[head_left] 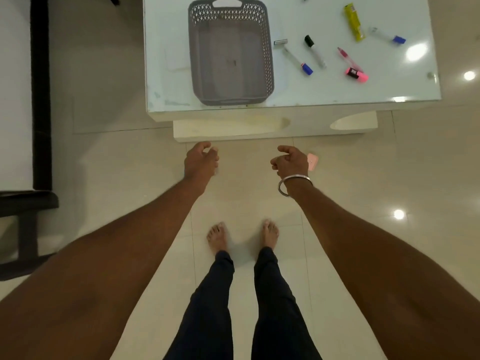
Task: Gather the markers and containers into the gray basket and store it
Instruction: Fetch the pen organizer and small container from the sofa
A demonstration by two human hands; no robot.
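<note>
The gray basket (192, 53) stands empty on the left part of the white table (324, 92). To its right lie several markers: a blue-capped one (296, 58), a black-capped one (315, 51), a pink pen (348, 57), a pink highlighter (357, 74) and another blue-capped marker (388, 36). A yellow packet (353, 22) lies at the far right. My left hand (200, 162) and my right hand (291, 161) hover over the floor in front of the table, fingers loosely curled and holding nothing.
A small razor-like item (280, 42) lies beside the basket. A pink object (312, 161) rests on the tiled floor near my right hand. A dark chair frame (28, 203) stands at the left. My bare feet (242, 236) are below.
</note>
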